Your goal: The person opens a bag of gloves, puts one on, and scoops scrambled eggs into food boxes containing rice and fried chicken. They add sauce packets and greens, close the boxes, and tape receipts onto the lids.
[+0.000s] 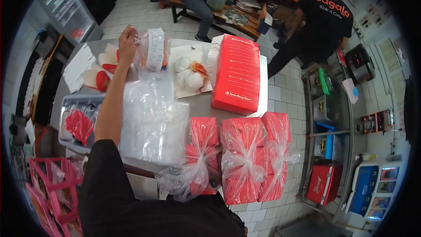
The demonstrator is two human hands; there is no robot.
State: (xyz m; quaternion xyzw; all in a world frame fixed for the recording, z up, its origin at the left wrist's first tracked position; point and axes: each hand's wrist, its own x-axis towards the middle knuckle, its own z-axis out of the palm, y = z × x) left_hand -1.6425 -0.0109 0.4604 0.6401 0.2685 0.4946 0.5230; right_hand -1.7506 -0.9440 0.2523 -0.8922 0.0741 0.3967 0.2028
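My left hand reaches across the table, its fingers closed at the upper edge of a clear plastic bag. A printed receipt shows on that bag, with something orange low inside it. Just below lies a stack of clear plastic bags. To the right, rounded white bundles and an orange packet rest on a white sheet. Beside them is a long red box with white lettering. My right hand does not show. Near my body are tied clear bags of red boxes.
A grey bin at the left holds a red packet. Red-and-white cartons lie behind it. A pink rack stands lower left. Across the room, one person sits on a bench and another in black bends beside shelving.
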